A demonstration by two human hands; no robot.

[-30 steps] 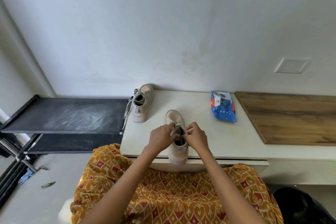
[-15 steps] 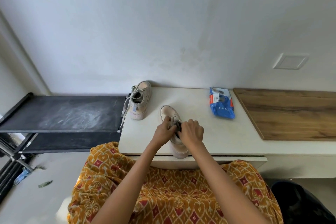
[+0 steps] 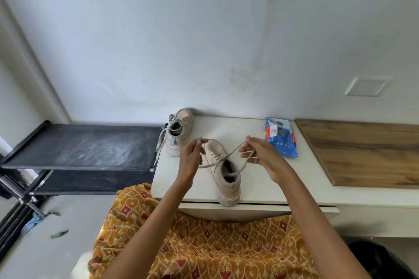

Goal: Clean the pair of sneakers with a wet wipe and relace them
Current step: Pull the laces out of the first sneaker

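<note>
Near sneaker [image 3: 223,172] at frame centre, toe hidden by left hand [image 3: 191,158] | lace [image 3: 235,149] ends pinched by left hand and right hand [image 3: 264,156] | far sneaker [image 3: 179,131] upper centre, laces blurred | wipe pack [image 3: 281,139] print unreadable.

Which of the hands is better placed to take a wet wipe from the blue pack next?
The right hand: the blue pack lies just beyond it on the white table. The left hand is across the near sneaker. Both pinch its lace.
</note>
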